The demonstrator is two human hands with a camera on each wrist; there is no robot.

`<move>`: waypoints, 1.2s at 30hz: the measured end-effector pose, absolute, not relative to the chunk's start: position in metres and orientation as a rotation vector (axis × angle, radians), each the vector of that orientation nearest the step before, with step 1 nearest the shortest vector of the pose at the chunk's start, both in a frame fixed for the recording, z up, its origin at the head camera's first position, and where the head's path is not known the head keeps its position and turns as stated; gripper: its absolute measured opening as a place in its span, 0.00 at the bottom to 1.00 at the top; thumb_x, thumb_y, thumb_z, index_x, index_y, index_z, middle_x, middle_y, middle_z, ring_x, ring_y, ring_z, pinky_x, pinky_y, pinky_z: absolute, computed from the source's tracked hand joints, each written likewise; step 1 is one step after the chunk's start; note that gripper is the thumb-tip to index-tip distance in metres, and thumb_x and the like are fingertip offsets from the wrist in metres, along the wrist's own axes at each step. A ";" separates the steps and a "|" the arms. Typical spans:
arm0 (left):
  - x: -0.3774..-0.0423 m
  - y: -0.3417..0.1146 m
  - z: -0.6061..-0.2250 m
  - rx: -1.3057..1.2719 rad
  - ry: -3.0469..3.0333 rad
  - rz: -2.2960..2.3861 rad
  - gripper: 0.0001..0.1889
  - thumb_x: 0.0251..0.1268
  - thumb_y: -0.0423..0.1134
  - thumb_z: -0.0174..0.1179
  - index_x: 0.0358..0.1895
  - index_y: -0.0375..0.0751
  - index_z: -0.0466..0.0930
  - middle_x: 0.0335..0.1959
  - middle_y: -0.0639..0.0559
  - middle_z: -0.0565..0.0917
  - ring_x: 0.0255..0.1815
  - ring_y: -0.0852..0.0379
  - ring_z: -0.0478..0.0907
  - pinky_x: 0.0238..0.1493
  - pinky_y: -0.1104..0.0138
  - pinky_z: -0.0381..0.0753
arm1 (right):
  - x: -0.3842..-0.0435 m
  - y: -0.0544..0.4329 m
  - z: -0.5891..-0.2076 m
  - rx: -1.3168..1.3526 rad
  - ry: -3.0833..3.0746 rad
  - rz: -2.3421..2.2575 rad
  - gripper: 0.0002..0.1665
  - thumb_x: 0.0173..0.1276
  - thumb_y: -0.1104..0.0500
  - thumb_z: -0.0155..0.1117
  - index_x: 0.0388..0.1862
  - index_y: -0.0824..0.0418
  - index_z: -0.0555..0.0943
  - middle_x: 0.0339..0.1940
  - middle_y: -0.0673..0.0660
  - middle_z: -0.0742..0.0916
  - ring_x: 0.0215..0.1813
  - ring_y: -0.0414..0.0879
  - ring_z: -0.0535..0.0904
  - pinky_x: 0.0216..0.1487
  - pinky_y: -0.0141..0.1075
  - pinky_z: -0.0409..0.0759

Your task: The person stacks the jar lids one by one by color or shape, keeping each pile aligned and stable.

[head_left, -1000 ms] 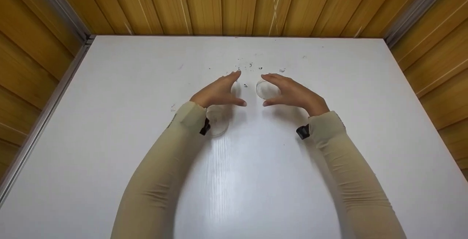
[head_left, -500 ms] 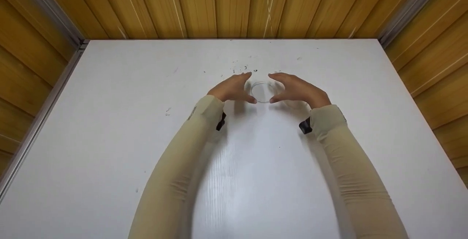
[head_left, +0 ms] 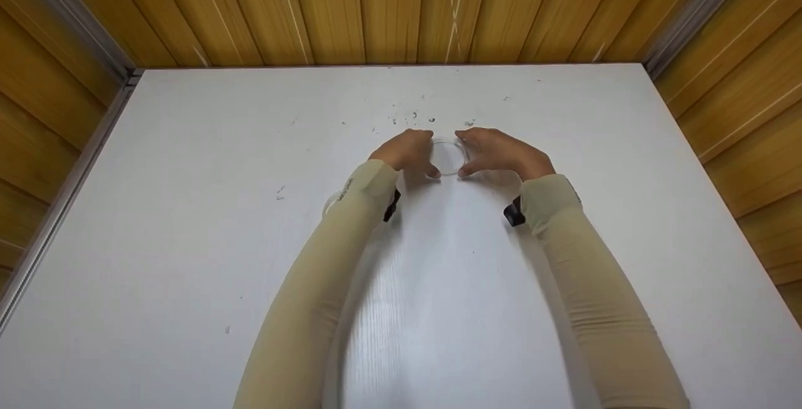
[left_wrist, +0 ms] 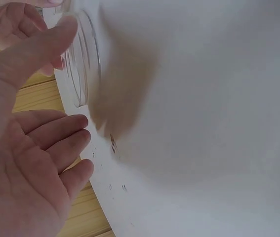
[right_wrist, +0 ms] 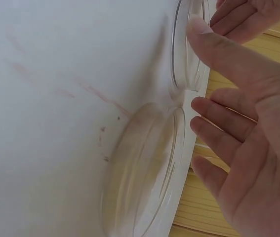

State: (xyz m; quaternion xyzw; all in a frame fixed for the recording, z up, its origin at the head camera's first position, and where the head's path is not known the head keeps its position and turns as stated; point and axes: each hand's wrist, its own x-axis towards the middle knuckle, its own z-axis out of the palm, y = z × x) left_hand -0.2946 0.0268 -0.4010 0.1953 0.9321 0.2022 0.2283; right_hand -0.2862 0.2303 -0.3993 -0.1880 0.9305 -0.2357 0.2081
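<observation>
A clear, shallow round dish, like a petri dish, sits between the two hands on the white table. My left hand curves beside its left edge, thumb toward me and fingers on the far side. Mirroring it, my right hand arches along the right edge. The left thumb overlaps the dish in the left wrist view, while the other fingers spread loosely below. In the right wrist view the thumb lies over the dish's side, fingers relaxed and apart. A second clear dish lies near the right hand.
Part of a clear round rim shows beside the left sleeve, mostly covered by it. Small dark marks dot the white tabletop beyond the hands. Wood-patterned panels stand along the back and sides.
My left hand has moved right, up to the dish, and the gap between the hands has narrowed. The right hand has come slightly closer too. The head view has shifted a little.
</observation>
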 end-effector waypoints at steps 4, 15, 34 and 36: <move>-0.294 0.029 -0.403 0.542 2.594 0.546 0.22 0.53 0.44 0.72 0.47 0.40 0.75 0.42 0.49 0.82 0.43 0.53 0.77 0.52 0.59 0.77 | -0.287 0.228 -0.402 -0.534 2.592 -0.628 0.50 0.59 0.54 0.72 0.75 0.64 0.58 0.75 0.61 0.65 0.78 0.56 0.54 0.77 0.49 0.51; -0.293 0.030 -0.407 0.589 2.665 0.508 0.18 0.53 0.44 0.72 0.42 0.39 0.78 0.42 0.48 0.83 0.43 0.53 0.77 0.53 0.59 0.78 | -0.289 0.223 -0.408 -0.610 2.632 -0.622 0.45 0.58 0.57 0.72 0.72 0.66 0.63 0.71 0.62 0.71 0.72 0.57 0.64 0.73 0.50 0.59; -0.285 0.016 -0.395 0.501 2.613 0.621 0.39 0.54 0.44 0.71 0.70 0.42 0.66 0.68 0.49 0.71 0.70 0.50 0.64 0.70 0.58 0.65 | -0.277 0.220 -0.396 -0.564 2.601 -0.750 0.45 0.57 0.56 0.74 0.72 0.60 0.66 0.72 0.58 0.71 0.76 0.54 0.59 0.75 0.50 0.56; -0.284 0.014 -0.393 0.510 2.617 0.627 0.39 0.53 0.45 0.72 0.70 0.42 0.66 0.68 0.48 0.72 0.70 0.50 0.64 0.70 0.58 0.65 | -0.276 0.220 -0.394 -0.573 2.607 -0.734 0.45 0.57 0.55 0.74 0.71 0.60 0.66 0.72 0.58 0.72 0.76 0.54 0.59 0.75 0.50 0.56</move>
